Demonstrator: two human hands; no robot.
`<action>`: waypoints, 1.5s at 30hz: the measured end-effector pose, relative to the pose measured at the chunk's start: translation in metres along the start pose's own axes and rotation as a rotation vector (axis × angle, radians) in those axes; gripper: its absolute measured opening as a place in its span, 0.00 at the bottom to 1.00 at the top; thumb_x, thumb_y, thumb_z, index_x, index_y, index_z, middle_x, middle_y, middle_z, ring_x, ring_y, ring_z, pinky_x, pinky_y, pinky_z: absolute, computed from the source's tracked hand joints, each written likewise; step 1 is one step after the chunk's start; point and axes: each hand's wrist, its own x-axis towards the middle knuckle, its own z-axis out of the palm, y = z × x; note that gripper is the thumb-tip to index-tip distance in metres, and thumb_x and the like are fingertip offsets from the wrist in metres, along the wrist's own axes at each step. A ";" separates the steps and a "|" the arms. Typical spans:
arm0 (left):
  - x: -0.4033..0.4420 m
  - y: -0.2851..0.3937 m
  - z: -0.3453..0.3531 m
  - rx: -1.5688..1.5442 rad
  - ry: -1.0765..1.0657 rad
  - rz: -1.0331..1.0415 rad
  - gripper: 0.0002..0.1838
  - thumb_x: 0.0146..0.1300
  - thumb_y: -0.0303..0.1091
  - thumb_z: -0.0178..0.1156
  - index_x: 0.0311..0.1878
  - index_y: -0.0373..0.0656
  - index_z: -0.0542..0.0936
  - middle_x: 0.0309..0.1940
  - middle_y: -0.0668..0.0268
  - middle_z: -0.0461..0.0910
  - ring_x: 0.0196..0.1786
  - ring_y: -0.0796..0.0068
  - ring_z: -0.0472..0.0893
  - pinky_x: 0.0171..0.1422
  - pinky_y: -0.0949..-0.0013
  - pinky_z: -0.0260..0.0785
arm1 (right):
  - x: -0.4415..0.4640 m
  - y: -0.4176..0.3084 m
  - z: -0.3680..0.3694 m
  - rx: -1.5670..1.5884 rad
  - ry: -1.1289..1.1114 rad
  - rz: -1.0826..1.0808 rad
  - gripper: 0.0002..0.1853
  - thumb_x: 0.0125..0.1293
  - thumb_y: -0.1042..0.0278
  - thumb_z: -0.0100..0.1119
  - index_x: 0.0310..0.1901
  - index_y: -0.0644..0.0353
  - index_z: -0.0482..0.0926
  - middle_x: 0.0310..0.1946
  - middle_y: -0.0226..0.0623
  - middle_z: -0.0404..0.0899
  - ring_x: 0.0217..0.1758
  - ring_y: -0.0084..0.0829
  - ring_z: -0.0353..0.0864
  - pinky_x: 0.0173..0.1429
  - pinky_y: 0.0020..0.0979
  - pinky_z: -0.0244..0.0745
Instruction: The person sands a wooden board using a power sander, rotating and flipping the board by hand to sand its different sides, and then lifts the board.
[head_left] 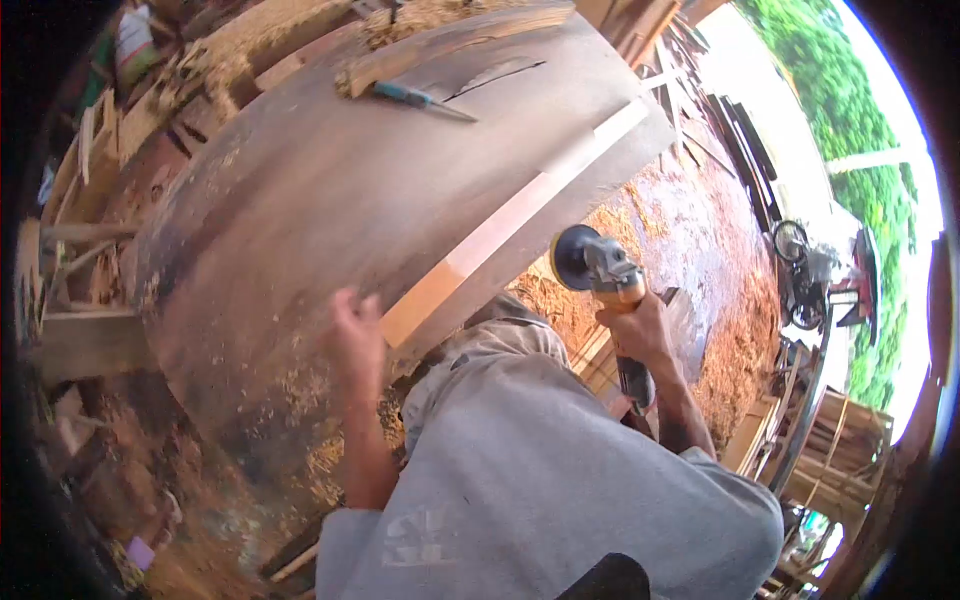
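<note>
My right hand [640,330] is wrapped around the body of an angle grinder [618,290] fitted with a round, dark sanding disc [574,257]. The tool is held off the near edge of the table, apart from the wood. A long, narrow wooden board [490,230] lies slantwise across the table, more orange at its near end. Beside that end is my left hand [358,330], blurred, its fingers apart and holding nothing. Whether it touches the board or table I cannot tell.
On the large wooden table [300,190] lie a blue-handled pointed tool [425,100] and a rough wood piece [460,45]. Wood shavings [740,350] cover the floor. Stacked lumber [835,450] and a motorcycle [805,270] stand to the right.
</note>
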 end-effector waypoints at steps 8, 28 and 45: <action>0.086 0.209 0.300 0.287 -0.301 0.885 0.50 0.66 0.43 0.69 0.82 0.35 0.52 0.72 0.37 0.67 0.76 0.38 0.66 0.80 0.44 0.59 | -0.042 0.076 -0.022 0.267 0.373 0.243 0.19 0.52 0.65 0.72 0.44 0.66 0.85 0.35 0.38 0.87 0.38 0.30 0.85 0.46 0.36 0.80; 0.133 0.257 0.185 -0.375 -0.927 0.160 0.70 0.35 0.28 0.83 0.83 0.37 0.50 0.55 0.45 0.79 0.55 0.58 0.83 0.62 0.58 0.79 | -0.017 0.130 -0.038 0.408 0.543 0.236 0.22 0.51 0.65 0.72 0.45 0.70 0.83 0.34 0.39 0.86 0.36 0.30 0.84 0.41 0.35 0.78; 0.161 0.207 -0.029 -1.157 -0.152 0.324 0.26 0.64 0.19 0.64 0.66 0.36 0.74 0.56 0.61 0.80 0.56 0.67 0.81 0.58 0.62 0.77 | -0.029 0.128 -0.002 0.524 0.440 0.206 0.19 0.52 0.69 0.71 0.47 0.65 0.84 0.36 0.30 0.84 0.39 0.26 0.82 0.46 0.32 0.78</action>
